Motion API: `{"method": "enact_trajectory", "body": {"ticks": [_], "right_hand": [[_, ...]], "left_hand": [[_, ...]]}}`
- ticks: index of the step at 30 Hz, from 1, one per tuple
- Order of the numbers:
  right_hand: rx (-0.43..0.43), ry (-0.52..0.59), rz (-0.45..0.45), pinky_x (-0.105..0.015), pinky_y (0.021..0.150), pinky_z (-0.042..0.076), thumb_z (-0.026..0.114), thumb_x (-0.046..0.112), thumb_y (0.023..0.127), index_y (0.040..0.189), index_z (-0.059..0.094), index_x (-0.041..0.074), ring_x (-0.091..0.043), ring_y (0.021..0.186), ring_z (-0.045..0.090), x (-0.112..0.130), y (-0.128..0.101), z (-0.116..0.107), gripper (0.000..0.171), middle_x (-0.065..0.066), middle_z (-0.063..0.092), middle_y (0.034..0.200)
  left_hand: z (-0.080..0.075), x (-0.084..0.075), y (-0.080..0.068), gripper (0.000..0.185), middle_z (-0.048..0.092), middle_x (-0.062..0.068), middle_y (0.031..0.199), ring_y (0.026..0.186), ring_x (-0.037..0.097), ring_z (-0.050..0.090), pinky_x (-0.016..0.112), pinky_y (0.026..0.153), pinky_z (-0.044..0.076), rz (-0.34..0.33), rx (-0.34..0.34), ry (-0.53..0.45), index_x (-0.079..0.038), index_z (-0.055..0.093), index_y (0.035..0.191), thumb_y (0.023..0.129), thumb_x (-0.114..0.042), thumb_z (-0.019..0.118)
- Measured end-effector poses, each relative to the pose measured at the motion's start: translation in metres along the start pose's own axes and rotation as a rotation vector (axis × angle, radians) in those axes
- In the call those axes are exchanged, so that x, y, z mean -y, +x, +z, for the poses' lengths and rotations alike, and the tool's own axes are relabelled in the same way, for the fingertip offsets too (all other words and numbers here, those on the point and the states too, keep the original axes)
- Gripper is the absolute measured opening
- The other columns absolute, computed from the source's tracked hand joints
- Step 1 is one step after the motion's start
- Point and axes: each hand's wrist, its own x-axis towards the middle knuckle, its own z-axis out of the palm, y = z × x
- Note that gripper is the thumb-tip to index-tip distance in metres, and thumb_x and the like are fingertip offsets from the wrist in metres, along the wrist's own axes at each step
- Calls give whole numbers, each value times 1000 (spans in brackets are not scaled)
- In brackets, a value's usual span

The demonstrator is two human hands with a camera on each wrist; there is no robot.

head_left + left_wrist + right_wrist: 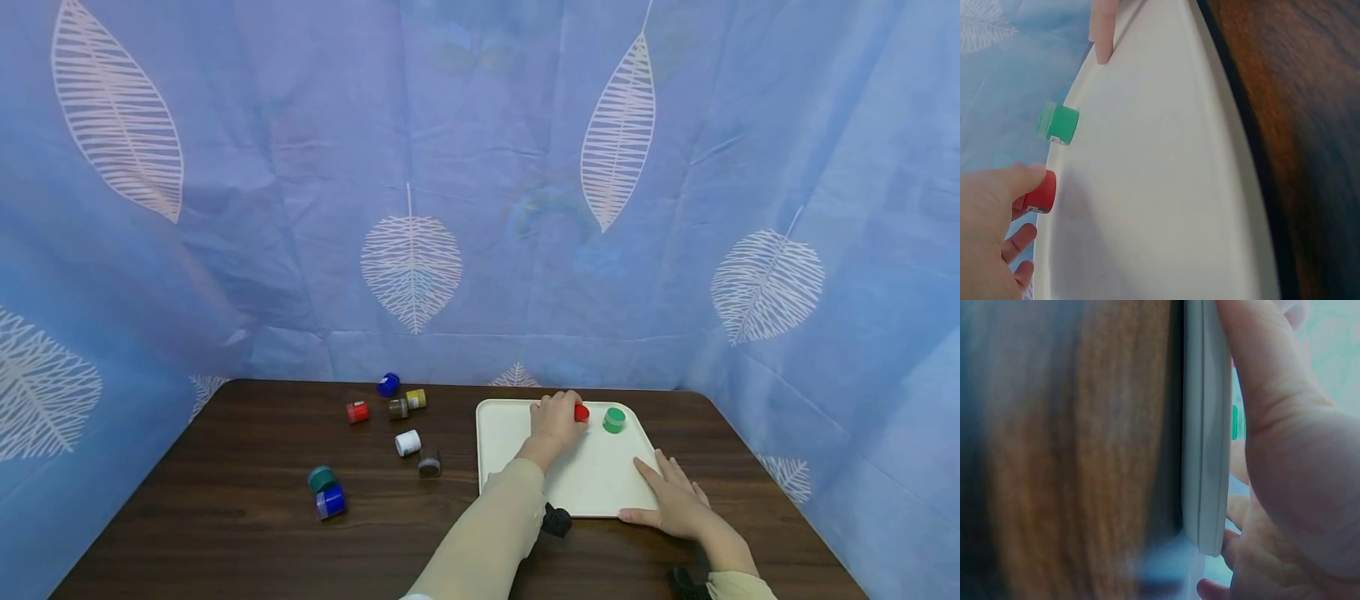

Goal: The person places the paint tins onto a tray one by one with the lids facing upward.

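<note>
Red jar pinched by left hand at far edge of white tray, just beside green jar. Right hand spread flat, pressed on tray's near right corner. Jar best lowered upright, tray kept steadied.

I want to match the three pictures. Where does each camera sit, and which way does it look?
Head: sits above, looks forward and down at the table; both forearms show, left hand gripping the red jar, right hand flat on the tray.
Left wrist: looks along the tray; left hand, red jar, green jar.
Right wrist: low at the tray edge; right hand.
Shared: tray in all; green jar.
</note>
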Motion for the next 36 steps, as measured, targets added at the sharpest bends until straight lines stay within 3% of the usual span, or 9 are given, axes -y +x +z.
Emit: {"method": "enact_trajectory", "body": {"ticks": [22,31,36], "right_hand": [[10,-5,5,-81,98,17,69,61,80,150,32,0,-63,138,10,-4,2,2,100,-40,8,154],[14,10,5,-81,98,16,69,60,81,150,31,0,-63,138,9,-6,1,2,99,-40,7,154],[12,2,5,-82,97,17,68,61,80,150,31,1,-63,138,9,-5,2,2,99,-40,8,154]], "left_hand": [[5,1,3,35,67,-9,113,99,15,57,34,81,41,-31,3,36,-30,64,119,86,-38,73],[2,5,-1,42,66,-6,119,104,17,57,38,85,42,-36,12,-5,-31,61,125,85,-40,73],[-8,10,-6,47,65,-4,121,110,21,58,44,92,44,-46,28,-77,-30,60,128,84,-40,74]]}}
